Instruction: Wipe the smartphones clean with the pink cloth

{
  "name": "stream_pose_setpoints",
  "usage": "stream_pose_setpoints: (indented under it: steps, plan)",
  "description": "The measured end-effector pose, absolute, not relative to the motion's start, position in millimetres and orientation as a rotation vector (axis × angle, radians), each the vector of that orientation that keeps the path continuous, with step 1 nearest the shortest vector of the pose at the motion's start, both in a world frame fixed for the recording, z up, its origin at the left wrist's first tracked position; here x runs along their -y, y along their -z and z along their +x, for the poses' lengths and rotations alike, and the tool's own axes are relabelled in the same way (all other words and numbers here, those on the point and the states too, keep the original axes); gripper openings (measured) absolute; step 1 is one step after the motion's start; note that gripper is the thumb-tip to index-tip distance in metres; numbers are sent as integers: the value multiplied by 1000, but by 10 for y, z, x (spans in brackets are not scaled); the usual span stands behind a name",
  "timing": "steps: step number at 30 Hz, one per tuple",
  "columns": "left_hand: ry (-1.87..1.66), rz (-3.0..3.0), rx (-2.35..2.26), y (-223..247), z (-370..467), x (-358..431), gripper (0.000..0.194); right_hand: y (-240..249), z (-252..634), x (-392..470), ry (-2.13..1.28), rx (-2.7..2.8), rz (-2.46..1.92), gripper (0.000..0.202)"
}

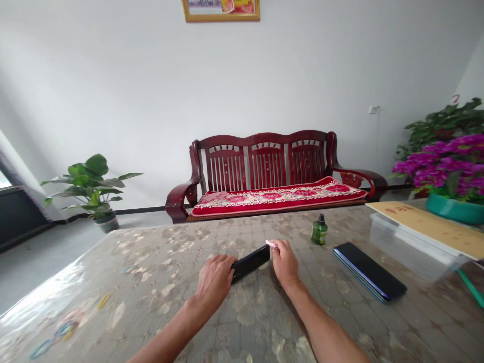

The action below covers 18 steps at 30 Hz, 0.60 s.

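Observation:
My left hand point(216, 276) is closed around the near left end of a black smartphone point(251, 263), which is tilted above the table. At the phone's upper right end, my right hand point(285, 263) pinches a small pinkish-white cloth point(272, 245) against or close beside the edge. Most of that cloth is hidden by the fingers. To the right of my right hand stands a small green bottle point(319, 231) with a black top. Farther right, a dark phone point(370, 271) with a blue edge lies on the table, seemingly stacked on another flat device.
The patterned table point(159, 312) has several coloured rubber bands point(62, 330) at its left. On the right are a clear plastic box point(408, 247), a tan folder point(427, 224) and purple flowers point(446, 164) in a teal pot. Behind stands a wooden bench point(264, 156).

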State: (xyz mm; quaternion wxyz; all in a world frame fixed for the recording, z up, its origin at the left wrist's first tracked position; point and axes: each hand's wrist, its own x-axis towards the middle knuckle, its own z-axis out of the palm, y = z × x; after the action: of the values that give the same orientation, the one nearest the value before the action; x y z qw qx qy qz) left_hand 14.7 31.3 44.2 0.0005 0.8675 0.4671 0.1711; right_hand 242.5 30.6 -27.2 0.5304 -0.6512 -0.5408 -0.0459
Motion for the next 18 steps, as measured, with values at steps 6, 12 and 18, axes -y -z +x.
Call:
stream_pose_setpoints:
  steps: [6,12,18]
  plan:
    - [-380,2864,-1418,-603,524,-370,8,301,2419,-305,112,1294,-1534,25]
    - [-320,2944,-1389,-625,1018,-450,11,325,2436,-305,104,1320,-1507,24]
    - [-305,2959,-1376,-624,1139,-510,19,318,2437,-302,32,1307,-1493,25]
